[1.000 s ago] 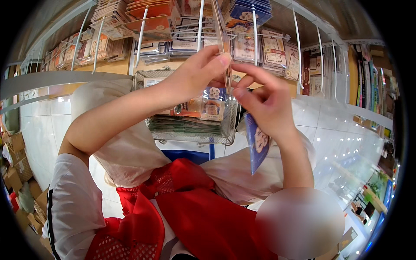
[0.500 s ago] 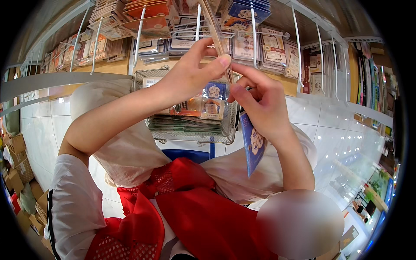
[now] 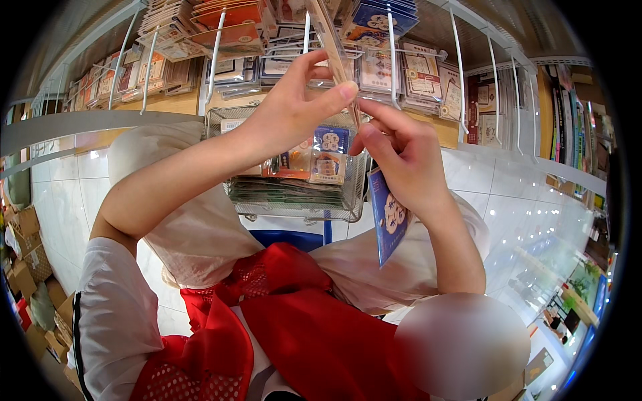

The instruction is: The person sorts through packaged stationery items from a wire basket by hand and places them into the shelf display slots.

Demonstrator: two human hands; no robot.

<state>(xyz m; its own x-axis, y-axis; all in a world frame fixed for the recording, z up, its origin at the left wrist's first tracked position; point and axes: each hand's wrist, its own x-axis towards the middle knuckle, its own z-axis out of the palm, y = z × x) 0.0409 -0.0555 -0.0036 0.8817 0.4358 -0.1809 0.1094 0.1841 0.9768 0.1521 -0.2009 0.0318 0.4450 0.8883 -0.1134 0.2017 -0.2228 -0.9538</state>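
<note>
Pinched between the thumb and fingers of my left hand point(image 3: 287, 110) is a thin, flat clear-wrapped packet point(image 3: 332, 50), seen almost edge-on and reaching up toward the shelf. My right hand point(image 3: 411, 160) has its fingertips at the lower end of that packet. A blue printed packet point(image 3: 388, 217) hangs below the right palm, held by curled fingers that are partly hidden. Under both hands is a wire mesh basket point(image 3: 358, 208) with blue, orange and pale packets point(image 3: 329, 155) inside.
Ahead, white wire dividers point(image 3: 215, 57) separate stacks of packets, among them blue packs point(image 3: 380, 20) and orange packs point(image 3: 231, 33). A blue stool point(image 3: 287, 239) sits beneath the basket. Books point(image 3: 572, 127) stand at the right; cardboard boxes point(image 3: 30, 234) lie at the far left.
The blue packet under my right hand has swung slightly up and to the left. My left hand has shifted only a little, still gripping the thin packet.
</note>
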